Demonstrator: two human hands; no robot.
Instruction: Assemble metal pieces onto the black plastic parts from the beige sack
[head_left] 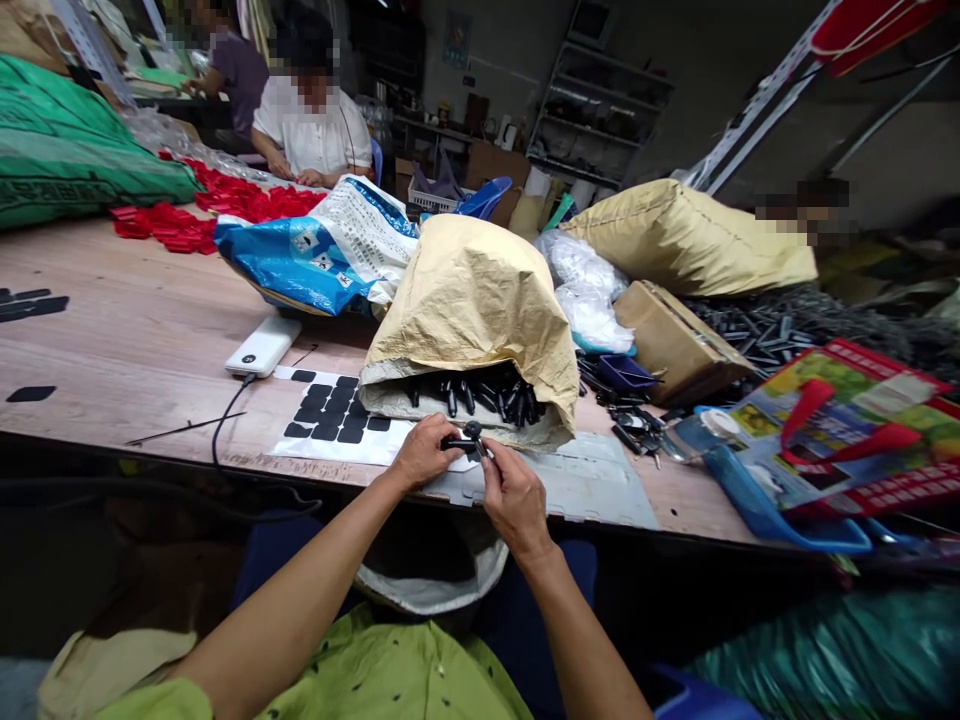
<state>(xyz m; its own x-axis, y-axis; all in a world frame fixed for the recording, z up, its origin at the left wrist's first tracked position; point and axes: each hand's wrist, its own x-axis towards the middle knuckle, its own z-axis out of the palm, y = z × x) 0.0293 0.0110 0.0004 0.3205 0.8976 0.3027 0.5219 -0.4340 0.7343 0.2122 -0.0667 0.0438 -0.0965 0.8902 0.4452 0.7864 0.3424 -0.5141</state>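
My left hand [424, 455] is closed around a small black tubular part [455, 443] at the table's front edge. Opposite it, my right hand [516, 492] pinches a dark slim piece with a round black head [473, 430], which meets the tubular part. Exactly how the two pieces join is too small to tell. Just behind my hands, a tan woven sack [476, 300] lies with its mouth towards me, and several glossy black parts [517, 400] show inside. Left of my hands is a white sheet with black rounded-square stickers [328, 408].
A white power bank [264, 346] with a cable lies at left. A blue-and-white bag [322, 250] and red pieces [255, 198] are farther back, near a person in white [319, 135]. To the right are a cardboard box [671, 340] and a blue tray [780, 515]. An open sack [427, 590] hangs below the edge.
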